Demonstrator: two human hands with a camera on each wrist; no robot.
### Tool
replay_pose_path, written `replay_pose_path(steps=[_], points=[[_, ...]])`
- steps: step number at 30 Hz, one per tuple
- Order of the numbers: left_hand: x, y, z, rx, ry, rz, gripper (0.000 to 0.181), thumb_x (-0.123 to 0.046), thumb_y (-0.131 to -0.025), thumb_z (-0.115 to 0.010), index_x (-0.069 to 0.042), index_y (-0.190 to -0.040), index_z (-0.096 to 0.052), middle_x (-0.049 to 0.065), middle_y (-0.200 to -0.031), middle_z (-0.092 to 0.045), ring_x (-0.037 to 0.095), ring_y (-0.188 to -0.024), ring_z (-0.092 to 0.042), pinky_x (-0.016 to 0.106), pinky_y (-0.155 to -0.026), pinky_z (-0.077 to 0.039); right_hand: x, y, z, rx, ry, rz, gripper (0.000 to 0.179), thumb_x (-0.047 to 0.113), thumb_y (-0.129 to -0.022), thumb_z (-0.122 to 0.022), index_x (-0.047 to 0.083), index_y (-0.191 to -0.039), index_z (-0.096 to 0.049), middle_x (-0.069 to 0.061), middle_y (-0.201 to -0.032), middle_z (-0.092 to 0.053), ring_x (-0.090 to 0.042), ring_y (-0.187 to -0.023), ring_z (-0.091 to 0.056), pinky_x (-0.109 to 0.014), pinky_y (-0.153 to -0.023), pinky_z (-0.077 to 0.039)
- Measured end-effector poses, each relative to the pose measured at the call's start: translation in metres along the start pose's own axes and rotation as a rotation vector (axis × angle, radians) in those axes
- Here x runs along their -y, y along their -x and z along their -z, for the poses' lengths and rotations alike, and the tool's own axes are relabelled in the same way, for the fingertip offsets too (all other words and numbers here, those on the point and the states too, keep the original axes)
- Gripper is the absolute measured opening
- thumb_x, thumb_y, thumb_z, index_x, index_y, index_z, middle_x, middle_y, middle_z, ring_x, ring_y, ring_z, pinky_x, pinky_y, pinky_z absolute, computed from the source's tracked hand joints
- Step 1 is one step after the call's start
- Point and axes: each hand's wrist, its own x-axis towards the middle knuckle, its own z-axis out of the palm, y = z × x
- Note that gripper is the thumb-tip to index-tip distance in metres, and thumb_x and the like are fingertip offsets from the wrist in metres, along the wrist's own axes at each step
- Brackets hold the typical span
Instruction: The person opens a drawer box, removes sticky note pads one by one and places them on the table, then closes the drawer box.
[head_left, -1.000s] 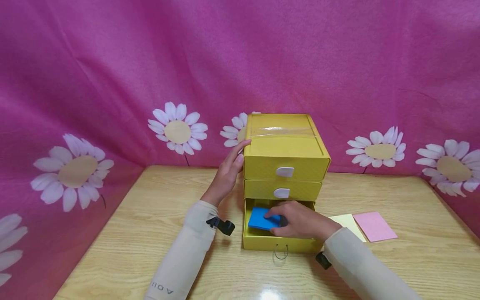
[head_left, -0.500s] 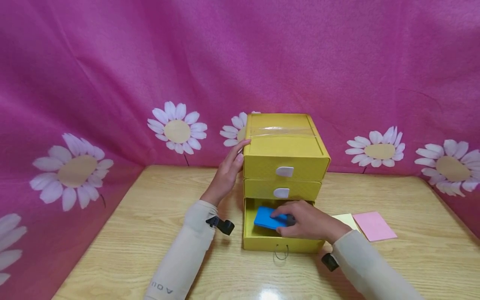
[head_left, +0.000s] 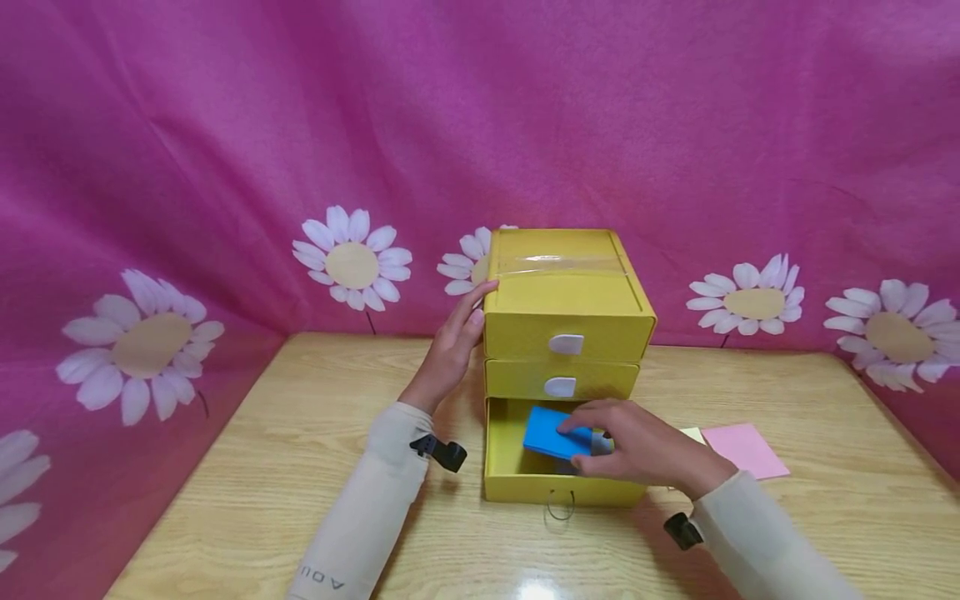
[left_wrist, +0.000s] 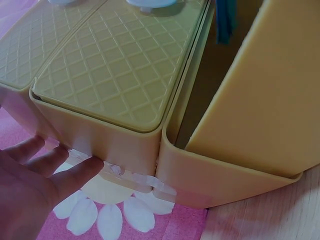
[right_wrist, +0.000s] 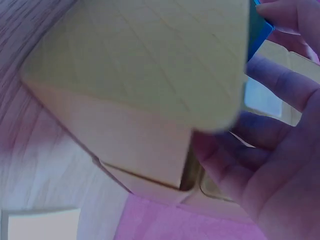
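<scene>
A yellow drawer unit (head_left: 570, 292) stands on the table with its bottom drawer (head_left: 517, 487) pulled out. My left hand (head_left: 448, 350) rests on the unit's left side; in the left wrist view its fingertips (left_wrist: 92, 164) touch the side wall, fingers extended. Over the open drawer, my right hand (head_left: 637, 442) pinches a pad of blue sticky notes (head_left: 543, 430) between thumb and fingers, the pad tilted slightly. Only a corner of the blue pad (right_wrist: 260, 30) shows in the right wrist view, past the drawer front.
A pink sticky note (head_left: 746, 450) and a pale yellow one (head_left: 692, 434), partly hidden by my right hand, lie right of the unit. Two upper drawers with white tabs (head_left: 560, 387) are closed. A pink flowered cloth (head_left: 600, 125) hangs behind the table (head_left: 300, 433).
My right hand has moved right and lifted the blue pad a little, from the drawer's left part toward its middle. The left hand has stayed against the unit.
</scene>
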Motion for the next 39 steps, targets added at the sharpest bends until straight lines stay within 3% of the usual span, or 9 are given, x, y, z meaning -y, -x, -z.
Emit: replay_pose_path(steps=[7,15,22,29,35,39], points=[[0.001,0.000,0.001,-0.013,-0.024,-0.018,0.045,-0.013,-0.104,-0.033,-0.006,-0.149,-0.033,0.010,-0.155,-0.029,0.025,-0.138,-0.034,0.044,-0.110,-0.033,0.003,0.013,0.010,-0.021,0.044,-0.009,0.033,0.035,-0.086,-0.070,0.019,-0.115,-0.069,0.000,-0.118,-0.064,-0.020,-0.106,-0.059,-0.045,-0.088,-0.051],[0.001,0.000,0.001,-0.027,-0.059,-0.021,0.044,-0.014,-0.104,-0.033,-0.006,-0.148,-0.034,0.010,-0.155,-0.030,0.023,-0.140,-0.031,0.044,-0.113,-0.028,0.003,0.032,0.018,-0.071,0.075,-0.098,0.036,0.032,-0.082,-0.074,0.023,-0.116,-0.069,-0.003,-0.122,-0.062,-0.024,-0.112,-0.055,-0.046,-0.089,-0.051],[0.002,0.000,0.001,-0.017,-0.038,-0.019,0.045,-0.014,-0.104,-0.033,-0.007,-0.149,-0.033,0.009,-0.155,-0.029,0.024,-0.140,-0.032,0.044,-0.112,-0.029,0.003,0.051,0.024,-0.107,0.135,-0.155,0.040,0.030,-0.078,-0.078,0.022,-0.116,-0.069,-0.007,-0.122,-0.061,-0.030,-0.113,-0.054,-0.050,-0.085,-0.053],[0.004,0.000,0.001,-0.010,-0.020,-0.020,0.045,-0.014,-0.105,-0.033,-0.008,-0.149,-0.032,0.008,-0.156,-0.028,0.023,-0.140,-0.032,0.044,-0.112,-0.030,0.001,0.068,0.029,-0.160,0.198,-0.148,0.042,0.031,-0.078,-0.079,0.022,-0.118,-0.069,-0.009,-0.121,-0.062,-0.031,-0.111,-0.057,-0.051,-0.082,-0.054],[0.004,-0.001,0.000,-0.012,-0.027,-0.027,0.045,-0.013,-0.104,-0.033,-0.007,-0.149,-0.033,0.009,-0.155,-0.029,0.022,-0.140,-0.031,0.043,-0.113,-0.029,-0.001,0.081,0.031,-0.181,0.247,-0.170,0.043,0.033,-0.077,-0.079,0.022,-0.117,-0.069,-0.011,-0.120,-0.063,-0.033,-0.109,-0.057,-0.058,-0.081,-0.050],[0.002,0.000,-0.001,-0.009,-0.030,-0.016,0.045,-0.014,-0.105,-0.033,-0.007,-0.149,-0.033,0.008,-0.156,-0.028,0.022,-0.141,-0.029,0.044,-0.113,-0.028,-0.003,0.088,0.031,-0.223,0.267,-0.147,0.042,0.028,-0.074,-0.081,0.020,-0.114,-0.071,-0.011,-0.116,-0.064,-0.032,-0.106,-0.058,-0.057,-0.079,-0.052]])
